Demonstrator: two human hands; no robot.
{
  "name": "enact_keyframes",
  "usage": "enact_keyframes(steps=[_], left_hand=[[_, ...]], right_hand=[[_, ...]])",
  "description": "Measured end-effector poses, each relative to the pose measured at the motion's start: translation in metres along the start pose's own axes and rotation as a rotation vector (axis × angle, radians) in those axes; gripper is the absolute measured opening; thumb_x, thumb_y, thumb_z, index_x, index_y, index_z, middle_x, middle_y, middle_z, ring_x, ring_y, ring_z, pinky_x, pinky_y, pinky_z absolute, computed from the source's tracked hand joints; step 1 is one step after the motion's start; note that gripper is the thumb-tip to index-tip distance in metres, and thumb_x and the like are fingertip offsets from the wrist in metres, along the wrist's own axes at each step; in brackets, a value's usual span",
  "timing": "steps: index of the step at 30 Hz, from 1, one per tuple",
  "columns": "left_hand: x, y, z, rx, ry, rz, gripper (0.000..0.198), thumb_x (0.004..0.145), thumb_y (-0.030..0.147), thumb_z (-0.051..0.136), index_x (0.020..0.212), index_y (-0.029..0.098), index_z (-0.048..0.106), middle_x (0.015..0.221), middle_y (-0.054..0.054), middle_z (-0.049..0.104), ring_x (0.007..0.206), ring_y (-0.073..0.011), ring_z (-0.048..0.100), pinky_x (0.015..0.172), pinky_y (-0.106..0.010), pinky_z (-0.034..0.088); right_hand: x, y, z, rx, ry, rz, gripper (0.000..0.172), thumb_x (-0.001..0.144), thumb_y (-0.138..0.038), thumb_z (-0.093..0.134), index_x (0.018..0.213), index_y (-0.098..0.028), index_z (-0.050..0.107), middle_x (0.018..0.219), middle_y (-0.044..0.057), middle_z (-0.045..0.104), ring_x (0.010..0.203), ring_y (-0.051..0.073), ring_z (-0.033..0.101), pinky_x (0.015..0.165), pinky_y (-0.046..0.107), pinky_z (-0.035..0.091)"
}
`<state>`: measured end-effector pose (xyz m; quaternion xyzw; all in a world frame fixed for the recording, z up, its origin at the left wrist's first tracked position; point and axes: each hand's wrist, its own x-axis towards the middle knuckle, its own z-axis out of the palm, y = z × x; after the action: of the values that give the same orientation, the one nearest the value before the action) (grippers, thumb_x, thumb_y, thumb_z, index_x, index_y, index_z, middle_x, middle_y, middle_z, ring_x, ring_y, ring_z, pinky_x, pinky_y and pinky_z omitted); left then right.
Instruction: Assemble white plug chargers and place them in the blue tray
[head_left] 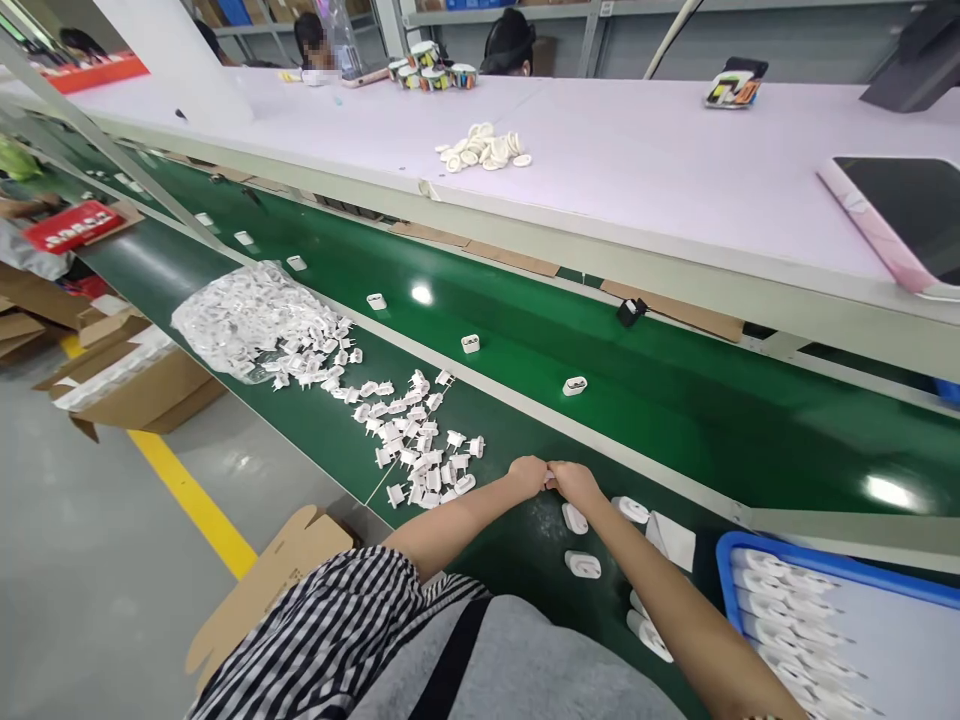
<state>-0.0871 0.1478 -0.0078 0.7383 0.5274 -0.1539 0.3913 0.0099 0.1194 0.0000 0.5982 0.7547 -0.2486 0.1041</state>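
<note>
Your left hand [529,475] and right hand [574,481] meet knuckle to knuckle over the green worktop [517,545], both curled closed. Whatever they pinch between them is hidden. The loose white plug pieces [424,455] trail off toward ten o'clock, nearer your left hand. The white shells [576,518] lie just beside your right wrist at six o'clock.

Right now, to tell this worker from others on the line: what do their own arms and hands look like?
The left hand and right hand are bare: no gloves or watch visible. Forearms uncovered; a black-and-white striped sleeve tops the left arm.
</note>
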Motion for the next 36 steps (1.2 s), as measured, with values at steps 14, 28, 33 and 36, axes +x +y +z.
enact_keyframes(steps=[14, 28, 33, 36], left_hand=[[-0.015, -0.038, -0.042, -0.241, 0.314, -0.017, 0.030, 0.066, 0.004, 0.042, 0.093, 0.014, 0.051, 0.089, -0.006, 0.056, 0.082, -0.0140, 0.052, 0.073, -0.024, 0.040], [0.102, 0.101, -0.054, -0.090, 0.236, 0.197, 0.061, 0.053, 0.023, 0.062, 0.108, 0.014, 0.038, 0.112, -0.012, 0.041, 0.091, -0.0212, 0.048, 0.068, -0.025, 0.040], [0.127, 0.112, -0.036, 0.063, 0.212, 0.201, 0.033, 0.066, 0.029, 0.048, 0.097, 0.018, 0.046, 0.097, -0.005, 0.052, 0.085, -0.0172, 0.051, 0.063, -0.022, 0.040], [0.115, 0.102, -0.027, 0.103, 0.249, 0.161, 0.025, 0.067, 0.028, 0.046, 0.089, 0.018, 0.051, 0.088, -0.005, 0.056, 0.081, -0.0176, 0.052, 0.063, -0.024, 0.039]], right_hand=[[-0.041, 0.020, -0.029, 0.571, 0.295, 0.403, 0.037, 0.064, -0.027, 0.049, 0.100, -0.017, 0.043, 0.104, 0.012, 0.049, 0.085, 0.021, 0.051, 0.067, 0.033, 0.038], [-0.082, 0.079, -0.001, 1.701, 0.912, 0.423, 0.020, 0.060, -0.037, 0.050, 0.057, -0.023, 0.036, 0.046, -0.006, 0.035, 0.038, 0.008, 0.037, 0.036, 0.023, 0.031], [-0.088, 0.087, 0.000, 1.596, 1.060, 0.583, 0.017, 0.061, -0.036, 0.050, 0.071, -0.025, 0.042, 0.044, -0.007, 0.032, 0.033, 0.008, 0.029, 0.032, 0.023, 0.024], [-0.082, 0.085, -0.005, 1.542, 1.110, 0.655, 0.021, 0.058, -0.038, 0.053, 0.065, -0.023, 0.040, 0.045, -0.007, 0.036, 0.034, 0.007, 0.031, 0.030, 0.021, 0.024]])
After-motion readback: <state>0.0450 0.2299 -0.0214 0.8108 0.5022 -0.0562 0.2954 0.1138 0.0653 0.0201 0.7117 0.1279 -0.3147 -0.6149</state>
